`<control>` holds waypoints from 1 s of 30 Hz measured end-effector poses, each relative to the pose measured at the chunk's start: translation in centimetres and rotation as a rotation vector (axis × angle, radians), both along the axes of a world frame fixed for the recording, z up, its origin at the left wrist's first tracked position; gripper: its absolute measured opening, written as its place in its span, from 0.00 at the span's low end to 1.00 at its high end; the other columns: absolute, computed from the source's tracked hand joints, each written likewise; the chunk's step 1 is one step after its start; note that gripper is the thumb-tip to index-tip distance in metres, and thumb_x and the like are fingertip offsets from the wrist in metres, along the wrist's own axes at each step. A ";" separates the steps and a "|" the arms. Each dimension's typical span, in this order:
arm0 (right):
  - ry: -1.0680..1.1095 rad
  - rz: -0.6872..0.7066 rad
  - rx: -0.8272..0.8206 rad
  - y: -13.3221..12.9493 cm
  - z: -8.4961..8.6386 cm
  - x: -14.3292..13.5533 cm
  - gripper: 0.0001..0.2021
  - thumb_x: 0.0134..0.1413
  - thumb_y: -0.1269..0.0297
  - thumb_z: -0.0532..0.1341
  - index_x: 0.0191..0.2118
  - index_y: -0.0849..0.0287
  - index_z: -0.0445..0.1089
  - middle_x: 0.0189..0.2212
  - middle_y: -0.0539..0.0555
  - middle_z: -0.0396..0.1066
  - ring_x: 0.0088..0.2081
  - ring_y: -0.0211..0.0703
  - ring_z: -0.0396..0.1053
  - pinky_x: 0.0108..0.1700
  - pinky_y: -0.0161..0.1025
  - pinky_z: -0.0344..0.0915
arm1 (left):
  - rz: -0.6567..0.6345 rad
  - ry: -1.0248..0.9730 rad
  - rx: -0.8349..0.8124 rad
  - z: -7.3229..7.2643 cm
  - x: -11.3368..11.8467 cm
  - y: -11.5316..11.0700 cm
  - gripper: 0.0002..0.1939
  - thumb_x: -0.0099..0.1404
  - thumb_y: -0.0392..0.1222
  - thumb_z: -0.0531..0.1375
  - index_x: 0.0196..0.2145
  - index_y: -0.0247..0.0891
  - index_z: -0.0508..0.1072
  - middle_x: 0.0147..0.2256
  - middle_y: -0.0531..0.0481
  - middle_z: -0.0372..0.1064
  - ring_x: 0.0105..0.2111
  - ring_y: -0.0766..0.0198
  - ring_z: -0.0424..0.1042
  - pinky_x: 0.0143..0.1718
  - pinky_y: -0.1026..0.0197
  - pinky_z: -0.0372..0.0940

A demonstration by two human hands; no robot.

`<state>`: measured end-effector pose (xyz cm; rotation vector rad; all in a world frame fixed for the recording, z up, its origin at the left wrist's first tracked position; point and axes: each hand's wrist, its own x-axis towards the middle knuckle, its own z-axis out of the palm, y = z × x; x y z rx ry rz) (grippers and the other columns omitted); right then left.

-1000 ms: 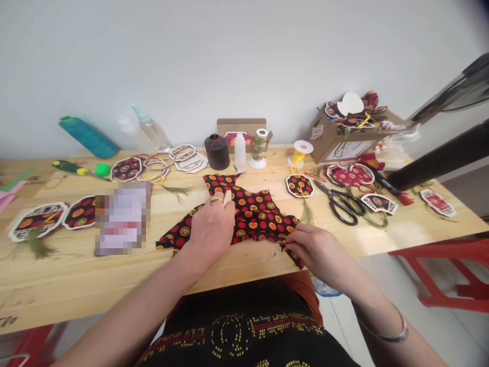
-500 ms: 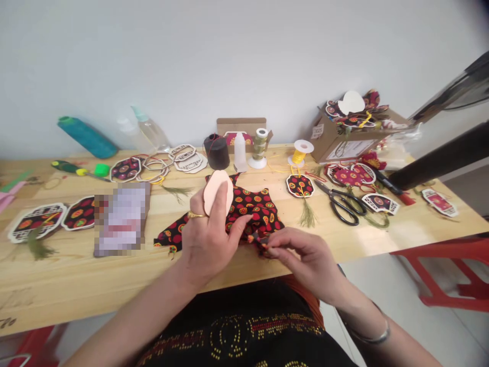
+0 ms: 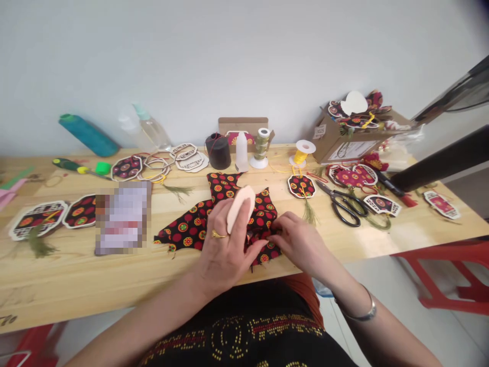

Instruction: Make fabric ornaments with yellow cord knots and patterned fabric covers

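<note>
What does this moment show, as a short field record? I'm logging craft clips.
left hand: holds a pale oval piece over the cloth
right hand: pinches the patterned cloth at its near edge
table: light wood
scissors: lie right of the cloth, apart from both hands
spools: black, yellow, near the wall
</note>
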<state>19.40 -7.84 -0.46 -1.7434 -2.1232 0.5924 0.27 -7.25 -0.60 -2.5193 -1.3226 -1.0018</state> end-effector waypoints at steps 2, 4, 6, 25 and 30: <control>-0.034 0.030 -0.017 0.2 -0.4 -0.4 0.04 0.55 0.71 0.58 0.31 0.61 0.68 0.33 0.55 0.68 0.34 0.41 0.66 0.35 0.38 0.60 | -0.084 0.035 -0.014 -0.4 0.2 0.0 0.46 0.58 0.48 0.63 0.66 0.34 0.43 0.55 0.32 0.51 0.58 0.40 0.53 0.59 0.40 0.55; 0.018 0.017 -0.019 0.3 -0.7 -0.5 0.07 0.56 0.73 0.56 0.29 0.60 0.68 0.31 0.53 0.67 0.32 0.39 0.65 0.34 0.36 0.59 | -0.111 0.070 -0.050 -0.9 0.3 0.2 0.46 0.58 0.46 0.64 0.65 0.31 0.44 0.55 0.31 0.50 0.59 0.39 0.52 0.60 0.40 0.54; 0.150 -0.009 0.001 0.5 -0.8 -0.3 0.08 0.57 0.72 0.57 0.28 0.60 0.68 0.30 0.52 0.68 0.31 0.38 0.65 0.35 0.35 0.60 | -0.076 0.085 -0.066 -1.5 0.3 0.5 0.45 0.57 0.44 0.64 0.64 0.27 0.46 0.56 0.29 0.49 0.59 0.38 0.51 0.60 0.39 0.54; 0.194 -0.040 0.127 1.0 0.4 5.0 0.08 0.58 0.70 0.54 0.29 0.59 0.66 0.29 0.53 0.69 0.33 0.41 0.66 0.37 0.39 0.62 | 0.105 0.059 0.047 -0.4 -3.3 0.7 0.39 0.54 0.19 0.51 0.63 0.30 0.52 0.56 0.29 0.51 0.59 0.42 0.54 0.58 0.40 0.55; -0.036 -0.042 0.170 0.0 1.4 4.2 0.09 0.58 0.73 0.53 0.34 0.61 0.71 0.37 0.58 0.70 0.38 0.46 0.68 0.40 0.43 0.64 | 0.153 -0.061 0.078 0.4 -3.8 0.3 0.40 0.54 0.20 0.54 0.64 0.36 0.54 0.55 0.33 0.57 0.57 0.44 0.58 0.56 0.44 0.60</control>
